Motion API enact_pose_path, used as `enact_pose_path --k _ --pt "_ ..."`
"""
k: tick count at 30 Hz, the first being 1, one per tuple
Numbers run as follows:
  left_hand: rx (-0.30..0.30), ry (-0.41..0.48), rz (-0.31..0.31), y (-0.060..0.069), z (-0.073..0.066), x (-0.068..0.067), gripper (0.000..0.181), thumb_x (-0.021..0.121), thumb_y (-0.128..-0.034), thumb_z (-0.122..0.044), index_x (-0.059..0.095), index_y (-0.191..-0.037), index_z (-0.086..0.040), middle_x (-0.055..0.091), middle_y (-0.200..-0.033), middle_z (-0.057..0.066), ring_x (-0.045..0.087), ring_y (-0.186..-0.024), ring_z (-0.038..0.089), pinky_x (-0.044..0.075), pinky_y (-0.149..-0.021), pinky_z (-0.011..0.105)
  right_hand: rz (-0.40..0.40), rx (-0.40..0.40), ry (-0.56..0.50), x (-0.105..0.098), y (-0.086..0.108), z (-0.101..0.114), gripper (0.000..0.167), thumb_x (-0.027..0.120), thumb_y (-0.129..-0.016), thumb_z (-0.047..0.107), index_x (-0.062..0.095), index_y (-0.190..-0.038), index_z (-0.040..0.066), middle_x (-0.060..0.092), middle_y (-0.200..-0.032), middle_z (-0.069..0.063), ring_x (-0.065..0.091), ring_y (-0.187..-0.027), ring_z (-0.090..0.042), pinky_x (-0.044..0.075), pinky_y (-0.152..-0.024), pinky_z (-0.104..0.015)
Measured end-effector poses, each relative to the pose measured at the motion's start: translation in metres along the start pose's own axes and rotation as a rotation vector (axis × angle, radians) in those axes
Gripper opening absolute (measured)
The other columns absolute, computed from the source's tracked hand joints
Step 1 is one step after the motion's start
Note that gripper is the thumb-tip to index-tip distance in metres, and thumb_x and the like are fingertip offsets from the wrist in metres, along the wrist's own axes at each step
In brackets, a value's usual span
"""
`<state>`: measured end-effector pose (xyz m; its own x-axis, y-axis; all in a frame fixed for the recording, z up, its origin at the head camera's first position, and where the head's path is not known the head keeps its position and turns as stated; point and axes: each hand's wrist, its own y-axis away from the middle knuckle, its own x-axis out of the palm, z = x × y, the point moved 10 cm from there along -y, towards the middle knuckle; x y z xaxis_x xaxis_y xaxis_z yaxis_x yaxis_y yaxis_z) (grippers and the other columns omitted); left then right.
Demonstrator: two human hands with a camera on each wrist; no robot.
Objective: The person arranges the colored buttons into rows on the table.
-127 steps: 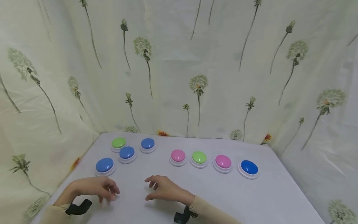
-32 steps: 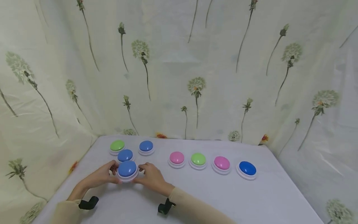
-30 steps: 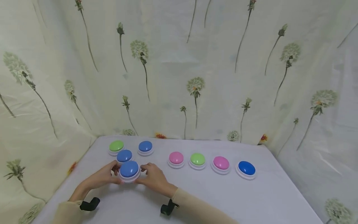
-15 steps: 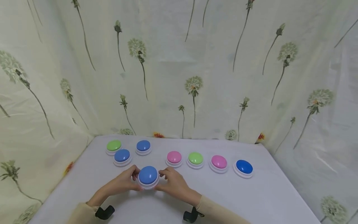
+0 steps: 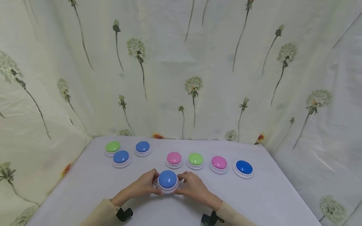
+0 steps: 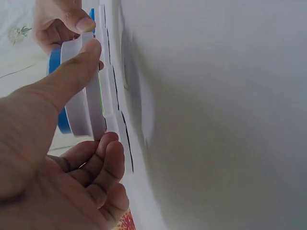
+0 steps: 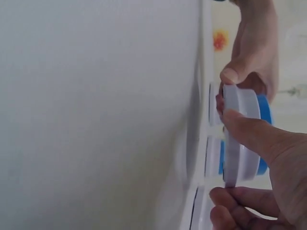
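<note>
Between my two hands is a blue push button [image 5: 167,179] with a white round base, held by its rim above the white table. My left hand [image 5: 144,184] grips the left side of the base, thumb in front and fingers behind. My right hand [image 5: 195,188] grips the opposite side in the same way. In the left wrist view the white base [image 6: 79,96] stands clear of the tabletop. The right wrist view shows the same base [image 7: 238,139] with both thumbs against it.
At the left stand a green button [image 5: 112,147] and two blue buttons, one nearer [image 5: 121,157] and one behind [image 5: 142,147]. Rightward runs a row: pink button [image 5: 173,158], green button [image 5: 195,159], another pink button [image 5: 219,163], dark blue button [image 5: 244,167]. A flowered curtain [image 5: 169,69] encloses the table.
From apart over the table, both hands took hold of the front-left blue button and lifted it. They have carried it rightward to the front of the pink button. The other buttons stayed put.
</note>
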<state>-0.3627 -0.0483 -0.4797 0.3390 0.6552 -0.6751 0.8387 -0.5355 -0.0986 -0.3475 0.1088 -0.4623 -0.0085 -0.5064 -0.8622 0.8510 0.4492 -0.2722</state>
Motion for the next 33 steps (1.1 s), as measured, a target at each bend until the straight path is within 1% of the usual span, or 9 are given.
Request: enact_pose_path --k 3,5,10,13,18,23,26,29,33 --pt "-0.014 -0.058 -0.015 -0.005 0.0 0.004 0.059 0.088 -0.0656 -0.036 0.053 -0.104 -0.007 0.054 -0.088 0.002 0.048 -0.079 0.013 0.04 -0.066 0.023 0.021 0.004 0.008 0.002 0.001 -0.008 0.054 0.083 -0.068 0.048 0.07 -0.11 0.016 0.067 -0.094 0.003 0.058 -0.084 -0.01 0.047 -0.07 -0.023" --pt "-0.012 -0.089 -0.027 -0.009 -0.002 0.007 0.059 0.088 -0.0642 -0.037 0.054 -0.102 -0.008 0.054 -0.087 0.002 0.046 -0.078 0.013 0.037 -0.069 0.026 0.037 0.014 0.004 0.003 0.001 -0.013 0.054 0.083 -0.067 0.048 0.07 -0.109 0.016 0.067 -0.094 0.003 0.058 -0.084 -0.011 0.047 -0.071 -0.023" --pt "-0.019 -0.132 -0.042 -0.016 0.0 0.016 0.059 0.088 -0.063 -0.04 0.055 -0.1 -0.009 0.052 -0.086 0.001 0.043 -0.08 0.014 0.033 -0.07 0.029 0.057 0.029 -0.01 0.003 0.0 -0.022 0.054 0.085 -0.066 0.046 0.071 -0.107 0.014 0.065 -0.092 0.001 0.055 -0.083 -0.011 0.045 -0.069 -0.024" --pt "-0.037 -0.138 -0.042 -0.019 0.003 0.019 0.06 0.088 -0.0631 -0.042 0.055 -0.101 -0.009 0.052 -0.088 0.001 0.041 -0.083 0.015 0.034 -0.071 0.028 0.069 0.038 -0.027 0.004 -0.001 -0.025 0.056 0.085 -0.066 0.044 0.07 -0.108 0.011 0.063 -0.09 0.001 0.054 -0.081 -0.011 0.045 -0.068 -0.024" --pt "-0.026 -0.139 -0.06 -0.02 0.003 0.02 0.062 0.088 -0.063 -0.04 0.055 -0.104 -0.006 0.052 -0.09 0.002 0.04 -0.086 0.016 0.034 -0.075 0.031 0.079 0.037 -0.066 0.008 -0.001 -0.029 0.055 0.086 -0.066 0.039 0.07 -0.108 0.006 0.06 -0.085 0.002 0.051 -0.077 -0.009 0.044 -0.066 -0.022" --pt "-0.041 -0.129 -0.036 -0.021 0.004 0.022 0.063 0.088 -0.0643 -0.04 0.055 -0.106 -0.006 0.053 -0.092 0.0 0.043 -0.088 0.016 0.037 -0.076 0.031 0.081 0.024 -0.08 0.011 -0.002 -0.031 0.05 0.086 -0.067 0.035 0.07 -0.105 0.007 0.057 -0.083 0.002 0.049 -0.075 -0.009 0.042 -0.064 -0.021" --pt "-0.058 -0.12 -0.027 -0.022 0.005 0.022 0.064 0.087 -0.0648 -0.041 0.054 -0.107 -0.006 0.053 -0.093 0.0 0.043 -0.088 0.016 0.038 -0.075 0.031 0.087 0.038 -0.092 0.013 -0.002 -0.034 0.049 0.086 -0.068 0.035 0.069 -0.106 0.008 0.057 -0.084 0.001 0.049 -0.076 -0.01 0.042 -0.065 -0.021" --pt "-0.06 -0.126 -0.025 -0.022 0.005 0.022 0.065 0.087 -0.065 -0.042 0.054 -0.108 -0.006 0.053 -0.093 0.001 0.044 -0.088 0.015 0.039 -0.075 0.03 0.096 0.048 -0.107 0.014 -0.001 -0.035 0.051 0.086 -0.068 0.033 0.068 -0.108 0.006 0.057 -0.085 -0.001 0.049 -0.077 -0.011 0.042 -0.065 -0.022" --pt "-0.075 -0.122 -0.005 -0.021 0.004 0.024 0.07 0.087 -0.0659 -0.041 0.053 -0.114 -0.003 0.054 -0.097 0.002 0.047 -0.091 0.017 0.043 -0.077 0.033 0.097 0.053 -0.113 0.013 0.001 -0.035 0.058 0.086 -0.067 0.033 0.066 -0.113 0.002 0.058 -0.088 -0.002 0.05 -0.078 -0.012 0.044 -0.066 -0.023"
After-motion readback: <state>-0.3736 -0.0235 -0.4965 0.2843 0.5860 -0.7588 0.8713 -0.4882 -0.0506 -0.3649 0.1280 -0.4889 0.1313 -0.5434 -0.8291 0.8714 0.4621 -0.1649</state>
